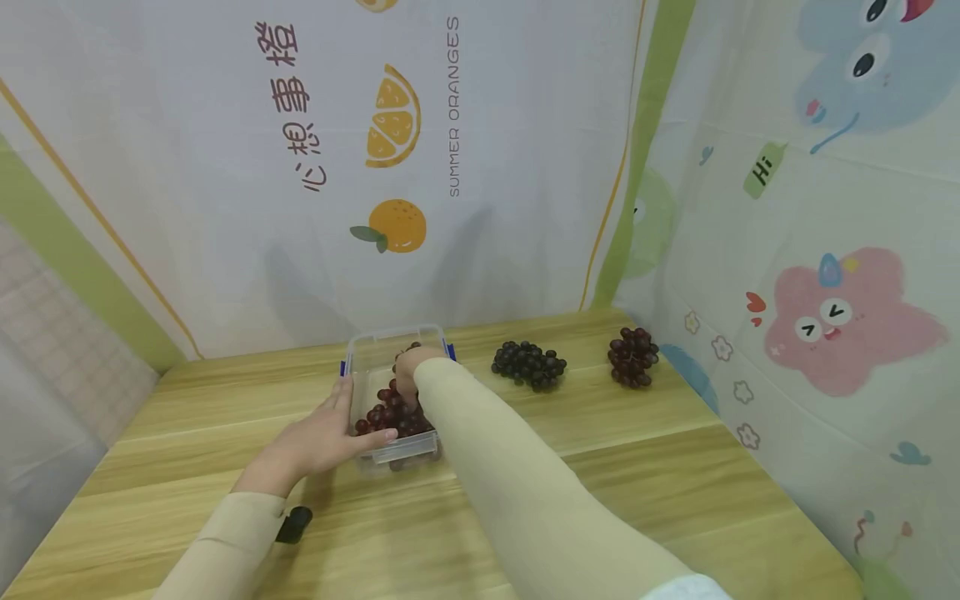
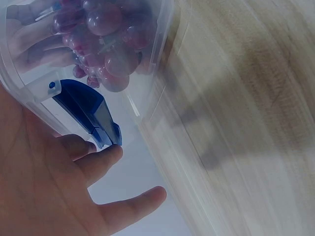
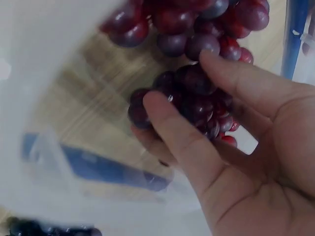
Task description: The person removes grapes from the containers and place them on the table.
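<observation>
A clear plastic container [image 1: 405, 448] with blue latches [image 2: 86, 108] stands on the table. Red grapes [image 1: 384, 414] lie at its near end. My left hand [image 1: 318, 437] rests against the container's left side, its fingers fairly straight and the thumb over the near rim. Inside the container, my right hand [image 1: 414, 368] holds a bunch of dark red grapes [image 3: 194, 101] between thumb and fingers. More red grapes [image 3: 177, 22] show just beyond that bunch in the right wrist view. The right forearm hides part of the container's right side in the head view.
To the container's right lies a bunch of black grapes [image 1: 528, 365]. Farther right, near the table's edge, is a dark red bunch [image 1: 633, 357]. A printed curtain [image 1: 510, 167] hangs behind the wooden table [image 1: 660, 467]. A black object [image 1: 295, 525] sits by the left wrist.
</observation>
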The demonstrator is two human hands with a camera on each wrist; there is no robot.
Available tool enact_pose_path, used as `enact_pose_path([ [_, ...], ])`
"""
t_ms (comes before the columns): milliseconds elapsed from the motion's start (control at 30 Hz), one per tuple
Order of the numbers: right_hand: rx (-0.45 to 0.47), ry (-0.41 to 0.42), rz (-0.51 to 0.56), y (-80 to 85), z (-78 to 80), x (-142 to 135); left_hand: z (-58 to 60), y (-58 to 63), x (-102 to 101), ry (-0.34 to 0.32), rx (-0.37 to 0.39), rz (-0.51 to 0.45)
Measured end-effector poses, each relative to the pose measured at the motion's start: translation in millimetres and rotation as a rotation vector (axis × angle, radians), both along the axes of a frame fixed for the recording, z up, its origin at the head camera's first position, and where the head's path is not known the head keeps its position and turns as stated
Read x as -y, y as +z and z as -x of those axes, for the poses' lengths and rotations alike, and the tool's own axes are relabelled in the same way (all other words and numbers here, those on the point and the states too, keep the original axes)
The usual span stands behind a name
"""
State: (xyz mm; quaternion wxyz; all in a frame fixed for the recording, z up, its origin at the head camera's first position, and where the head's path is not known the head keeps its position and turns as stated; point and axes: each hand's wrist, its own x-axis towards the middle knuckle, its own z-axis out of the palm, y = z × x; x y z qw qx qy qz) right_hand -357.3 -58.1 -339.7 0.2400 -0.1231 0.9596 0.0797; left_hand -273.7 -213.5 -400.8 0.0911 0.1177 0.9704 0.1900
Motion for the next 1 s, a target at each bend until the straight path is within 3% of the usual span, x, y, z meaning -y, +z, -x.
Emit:
enact_pose_path([
  [233, 0.032, -0.032, 0.023, -17.1, 24.6, -0.2, 2.6, -4.2, 0.9, 0.003, -0.009, 0.042],
  [467, -0.031, 0.077, -0.010, -28.2, 38.1, -2.2, 5.2, -6.2, 4.3, -0.004, -0.010, 0.004],
  [567, -0.049, 0.081, 0.009, -28.4, 42.0, -3.2, 6.0, -5.5, 5.7, -0.001, -0.007, 0.003],
  [867, -0.105, 0.178, 0.096, -29.4, 40.8, -12.0, 5.8, -4.3, 2.3, 0.003, -0.025, 0.055],
  [1000, -0.092, 0.173, 0.122, -22.7, 37.7, -16.4, 5.1, -2.5, 1.6, 0.005, -0.027, 0.065],
])
